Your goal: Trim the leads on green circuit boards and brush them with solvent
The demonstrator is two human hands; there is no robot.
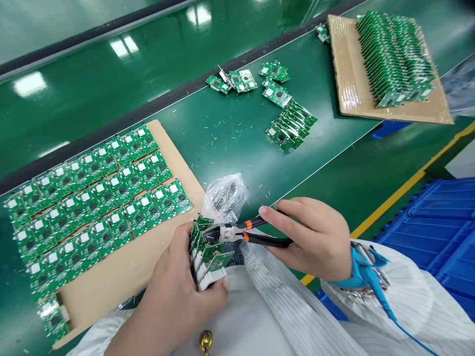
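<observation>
My left hand [178, 291] is closed round a stack of small green circuit boards [206, 252], held on edge near my lap. My right hand [315, 237] grips black-handled cutters [252, 233] with orange collars. The cutters' metal jaws touch the top of the stack. A blue strap with a coiled cord [361, 269] circles my right wrist. Just behind the stack lies a crumpled clear plastic bag [224, 195].
A cardboard sheet [122, 277] at left carries rows of green boards [96, 198]. Loose boards [289, 126] lie mid-table. Another cardboard sheet [347, 74] at far right holds stacked boards [397, 54]. Blue crates [434, 227] stand at right. Small wire clippings are scattered on the green table [222, 133].
</observation>
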